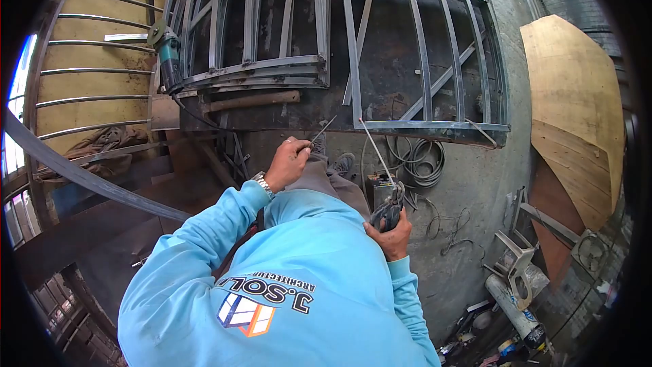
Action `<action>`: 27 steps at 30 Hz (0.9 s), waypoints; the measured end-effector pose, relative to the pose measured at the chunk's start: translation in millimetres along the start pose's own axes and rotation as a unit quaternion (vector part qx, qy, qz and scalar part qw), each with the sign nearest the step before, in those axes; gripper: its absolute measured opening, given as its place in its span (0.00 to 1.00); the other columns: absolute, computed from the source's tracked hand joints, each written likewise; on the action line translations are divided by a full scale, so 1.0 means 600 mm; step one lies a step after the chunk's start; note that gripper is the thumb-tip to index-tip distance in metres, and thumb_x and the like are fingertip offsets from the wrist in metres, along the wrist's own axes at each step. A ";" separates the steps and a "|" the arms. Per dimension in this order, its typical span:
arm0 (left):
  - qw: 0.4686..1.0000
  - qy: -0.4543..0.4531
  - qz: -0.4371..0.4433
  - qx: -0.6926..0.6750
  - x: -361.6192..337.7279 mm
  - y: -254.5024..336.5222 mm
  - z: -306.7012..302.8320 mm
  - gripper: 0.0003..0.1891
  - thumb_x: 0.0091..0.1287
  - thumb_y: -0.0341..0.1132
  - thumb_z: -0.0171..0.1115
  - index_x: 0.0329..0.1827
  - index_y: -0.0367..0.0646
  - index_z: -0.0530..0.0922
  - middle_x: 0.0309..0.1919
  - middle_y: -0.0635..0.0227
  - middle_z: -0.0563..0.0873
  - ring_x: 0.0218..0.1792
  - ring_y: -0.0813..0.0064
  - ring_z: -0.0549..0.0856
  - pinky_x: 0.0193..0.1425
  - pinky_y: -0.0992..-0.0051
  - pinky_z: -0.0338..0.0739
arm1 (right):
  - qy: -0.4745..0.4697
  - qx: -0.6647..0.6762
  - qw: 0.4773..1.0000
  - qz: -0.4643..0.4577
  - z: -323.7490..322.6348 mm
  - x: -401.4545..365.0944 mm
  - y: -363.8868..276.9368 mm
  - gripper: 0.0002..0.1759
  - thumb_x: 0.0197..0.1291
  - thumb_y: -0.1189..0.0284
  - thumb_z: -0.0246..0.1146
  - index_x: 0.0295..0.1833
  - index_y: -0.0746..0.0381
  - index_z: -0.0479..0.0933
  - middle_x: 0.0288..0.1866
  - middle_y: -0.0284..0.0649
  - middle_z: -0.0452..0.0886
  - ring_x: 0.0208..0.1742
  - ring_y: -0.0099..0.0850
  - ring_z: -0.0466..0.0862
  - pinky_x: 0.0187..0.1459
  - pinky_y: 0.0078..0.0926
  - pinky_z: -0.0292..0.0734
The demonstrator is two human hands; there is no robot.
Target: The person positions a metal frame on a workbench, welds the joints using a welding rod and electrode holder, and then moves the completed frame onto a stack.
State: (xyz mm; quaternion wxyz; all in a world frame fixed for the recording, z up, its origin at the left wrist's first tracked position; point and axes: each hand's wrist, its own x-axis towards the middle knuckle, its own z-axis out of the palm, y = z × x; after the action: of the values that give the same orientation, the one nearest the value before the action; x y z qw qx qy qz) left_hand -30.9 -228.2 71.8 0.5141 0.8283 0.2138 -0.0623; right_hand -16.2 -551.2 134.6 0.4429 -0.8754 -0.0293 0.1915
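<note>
My right hand (395,236) is closed around a black welding electrode holder (387,212). A long thin electrode (379,151) is clamped in it, pointing up and away. Its tip appears to meet the near left corner of a welded metal frame (424,54), though actual contact is hard to judge. My left hand (288,162) pinches a thin dark rod (323,130) that points toward the table; its lower end is hidden in my fingers. The frame lies on a dark metal table (326,114), with several upright bars between its outer rails.
More metal frames (272,68) are stacked left of it. A green angle grinder (167,58) rests at the table's left end, near a rusty bar (255,100). Coiled cable (426,164) and a box-shaped machine (377,187) are on the floor. Plywood (574,88) stands right.
</note>
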 end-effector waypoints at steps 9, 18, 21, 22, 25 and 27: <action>1.000 -0.001 0.007 -0.021 0.004 -0.002 0.005 0.12 0.70 0.31 0.61 0.49 0.33 0.86 0.36 0.53 0.84 0.42 0.56 0.83 0.52 0.62 0.77 | -0.012 -0.021 1.000 0.015 -0.007 -0.014 0.003 0.41 0.36 0.54 0.87 0.47 0.71 0.75 0.32 0.46 0.85 0.32 0.42 0.88 0.36 0.38 0.83; 1.000 0.007 0.027 -0.003 0.007 -0.011 0.011 0.10 0.70 0.29 0.61 0.48 0.34 0.86 0.38 0.55 0.86 0.42 0.58 0.84 0.50 0.63 0.78 | 0.005 -0.043 0.999 0.016 0.001 -0.015 0.006 0.44 0.36 0.52 0.87 0.49 0.73 0.76 0.32 0.46 0.86 0.31 0.40 0.88 0.35 0.38 0.83; 0.999 0.013 0.035 0.008 0.007 -0.012 0.013 0.10 0.70 0.29 0.61 0.47 0.34 0.86 0.40 0.56 0.87 0.42 0.59 0.85 0.50 0.64 0.79 | -0.004 -0.026 1.000 -0.002 -0.002 -0.016 0.018 0.42 0.36 0.53 0.86 0.49 0.72 0.77 0.31 0.42 0.86 0.29 0.36 0.88 0.35 0.36 0.84; 0.999 0.009 0.033 0.000 0.007 -0.012 0.013 0.09 0.71 0.29 0.61 0.47 0.34 0.86 0.39 0.56 0.87 0.41 0.59 0.84 0.49 0.64 0.78 | -0.004 -0.027 1.000 -0.002 -0.005 -0.015 0.013 0.42 0.36 0.53 0.86 0.49 0.72 0.77 0.31 0.42 0.86 0.29 0.36 0.88 0.35 0.36 0.84; 0.999 0.005 0.034 0.003 0.007 -0.012 0.013 0.10 0.71 0.29 0.61 0.47 0.34 0.86 0.37 0.55 0.86 0.39 0.59 0.84 0.46 0.64 0.78 | -0.028 0.053 0.997 0.058 -0.009 -0.013 -0.009 0.37 0.37 0.56 0.86 0.46 0.69 0.77 0.26 0.37 0.82 0.24 0.27 0.84 0.30 0.30 0.81; 0.999 0.002 0.040 0.024 0.007 -0.011 0.013 0.10 0.72 0.29 0.60 0.47 0.33 0.87 0.35 0.55 0.85 0.37 0.59 0.83 0.43 0.63 0.77 | -0.011 0.011 0.999 0.036 -0.005 -0.014 -0.005 0.38 0.37 0.56 0.86 0.45 0.70 0.76 0.25 0.34 0.81 0.23 0.26 0.81 0.28 0.30 0.78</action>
State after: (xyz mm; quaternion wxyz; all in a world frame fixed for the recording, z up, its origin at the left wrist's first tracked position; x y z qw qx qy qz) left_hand -29.2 -231.2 61.5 0.4958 0.8483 0.1801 -0.0449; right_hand -22.8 -553.6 141.3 0.4447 -0.8689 -0.0002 0.2173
